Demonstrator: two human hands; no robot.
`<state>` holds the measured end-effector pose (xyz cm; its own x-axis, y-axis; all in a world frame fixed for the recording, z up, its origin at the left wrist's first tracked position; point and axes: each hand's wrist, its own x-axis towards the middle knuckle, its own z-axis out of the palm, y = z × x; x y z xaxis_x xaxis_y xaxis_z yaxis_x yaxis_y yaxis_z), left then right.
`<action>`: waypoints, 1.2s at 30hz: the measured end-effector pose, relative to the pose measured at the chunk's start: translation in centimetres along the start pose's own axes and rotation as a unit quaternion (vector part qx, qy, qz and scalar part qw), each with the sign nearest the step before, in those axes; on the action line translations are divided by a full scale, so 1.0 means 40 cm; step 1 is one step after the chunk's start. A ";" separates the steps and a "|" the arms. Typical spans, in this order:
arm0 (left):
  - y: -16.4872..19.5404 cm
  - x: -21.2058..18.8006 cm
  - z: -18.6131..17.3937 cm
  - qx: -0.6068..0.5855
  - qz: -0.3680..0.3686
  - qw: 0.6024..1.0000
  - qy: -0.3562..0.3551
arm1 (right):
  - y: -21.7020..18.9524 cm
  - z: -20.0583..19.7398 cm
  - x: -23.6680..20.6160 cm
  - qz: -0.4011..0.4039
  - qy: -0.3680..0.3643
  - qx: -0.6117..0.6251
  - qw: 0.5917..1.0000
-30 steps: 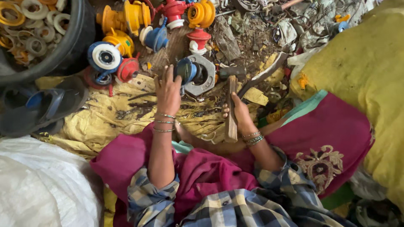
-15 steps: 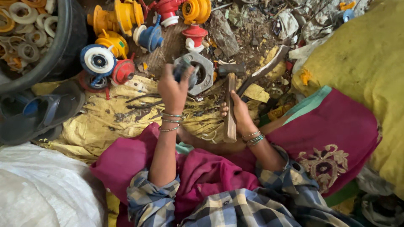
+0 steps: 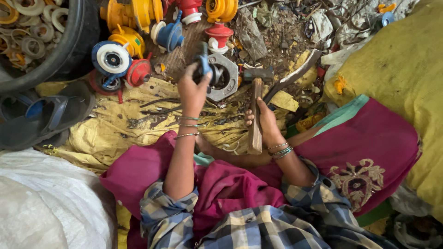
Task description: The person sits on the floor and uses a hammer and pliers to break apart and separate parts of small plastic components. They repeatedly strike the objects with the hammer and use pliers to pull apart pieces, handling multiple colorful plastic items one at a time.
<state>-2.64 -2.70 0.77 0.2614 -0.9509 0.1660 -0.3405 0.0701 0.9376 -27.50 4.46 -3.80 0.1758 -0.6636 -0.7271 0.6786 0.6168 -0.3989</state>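
Observation:
My left hand [image 3: 193, 90] grips a small blue plastic wheel part [image 3: 203, 64] and holds it against a grey hexagonal metal ring [image 3: 224, 76] lying on the ground. Bangles circle that wrist. My right hand [image 3: 263, 121] is closed around the wooden handle of a hammer [image 3: 255, 113], whose dark metal head [image 3: 258, 73] rests just right of the ring. The hammer points away from me. Both forearms reach out over a pink cloth on my lap.
Yellow, red and blue plastic pulley wheels [image 3: 131, 34] lie heaped at the back left. A black tub [image 3: 69, 44] holding rings stands at the far left, grey sandals [image 3: 44, 115] below it. A white sack [image 3: 41, 203] lies lower left, a yellow sack [image 3: 397, 69] at right.
My left hand has shifted slightly with the blue part over the grey ring. The hammer head has come down to rest next to the ring.

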 end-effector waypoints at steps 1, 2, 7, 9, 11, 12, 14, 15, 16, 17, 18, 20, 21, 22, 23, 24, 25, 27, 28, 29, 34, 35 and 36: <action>0.007 -0.003 0.004 0.060 0.029 0.998 0.005 | 0.001 0.001 -0.001 -0.002 -0.002 -0.004 1.000; 0.015 -0.006 0.007 0.120 0.059 0.991 0.009 | 0.002 0.002 -0.002 -0.004 -0.004 -0.008 1.000; 0.047 -0.022 -0.023 0.286 0.077 0.954 -0.039 | 0.002 0.011 -0.008 -0.005 0.001 -0.006 1.000; 0.054 -0.024 -0.038 0.272 0.069 0.957 -0.074 | 0.001 0.016 -0.010 0.002 -0.003 0.001 1.000; 0.062 -0.021 -0.040 0.237 0.077 0.966 -0.068 | -0.001 0.020 -0.012 0.002 0.011 -0.008 1.000; 0.066 -0.019 -0.038 0.219 0.082 0.970 -0.065 | -0.001 0.022 -0.013 0.001 0.018 -0.012 1.000; 0.075 -0.014 -0.033 0.230 0.081 0.969 -0.051 | -0.002 0.024 -0.015 0.004 0.024 -0.005 1.000; 0.080 -0.013 -0.032 0.235 0.080 0.968 -0.043 | -0.002 0.024 -0.016 0.005 0.027 -0.001 1.000; 0.085 -0.012 -0.031 0.250 0.076 0.964 -0.045 | -0.002 0.024 -0.016 0.003 0.023 0.001 1.000; 0.089 -0.012 -0.034 0.265 0.072 0.961 -0.046 | -0.002 0.023 -0.017 0.002 0.019 0.001 1.000; 0.092 -0.012 -0.036 0.280 0.068 0.957 -0.047 | -0.002 0.022 -0.017 0.000 0.015 0.003 1.000; 0.096 -0.011 -0.045 0.266 0.070 0.959 -0.066 | -0.001 0.019 -0.016 0.001 0.012 -0.002 1.000; 0.097 -0.011 -0.047 0.259 0.071 0.960 -0.076 | 0.000 0.018 -0.015 0.001 0.010 -0.005 1.000; 0.097 -0.011 -0.047 0.276 0.085 0.955 -0.072 | 0.001 0.016 -0.014 0.002 0.007 -0.003 1.000; 0.097 -0.011 -0.046 0.292 0.098 0.949 -0.068 | 0.003 0.014 -0.013 0.003 0.003 0.000 1.000; 0.095 -0.011 -0.044 0.309 0.111 0.942 -0.064 | 0.004 0.012 -0.011 0.004 0.000 0.002 1.000; 0.094 -0.011 -0.040 0.308 0.094 0.944 -0.070 | 0.005 0.011 -0.009 0.003 0.004 0.002 1.000; 0.091 -0.011 -0.035 0.304 0.060 0.947 -0.083 | 0.005 0.009 -0.006 0.003 0.014 0.001 1.000; 0.089 -0.013 -0.034 0.305 0.074 0.947 -0.072 | 0.004 0.010 -0.005 0.003 0.014 0.000 1.000; 0.088 -0.014 -0.036 0.305 0.089 0.946 -0.061 | 0.003 0.011 -0.005 0.002 0.013 0.000 1.000; 0.084 -0.018 -0.055 0.265 0.076 0.958 -0.075 | -0.002 0.042 -0.031 -0.004 0.010 -0.010 1.000; 0.084 -0.018 -0.058 0.258 0.079 0.960 -0.075 | 0.002 0.053 -0.041 -0.011 0.021 -0.023 0.999; 0.083 -0.017 -0.059 0.252 0.082 0.961 -0.076 | 0.008 0.066 -0.052 -0.018 0.033 -0.035 0.999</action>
<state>-1.82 -1.10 4.48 0.0450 -0.9752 0.2168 -0.7700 0.1044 0.6294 -25.75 4.93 -0.93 0.1030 -0.6577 -0.7462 0.6317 0.6227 -0.4618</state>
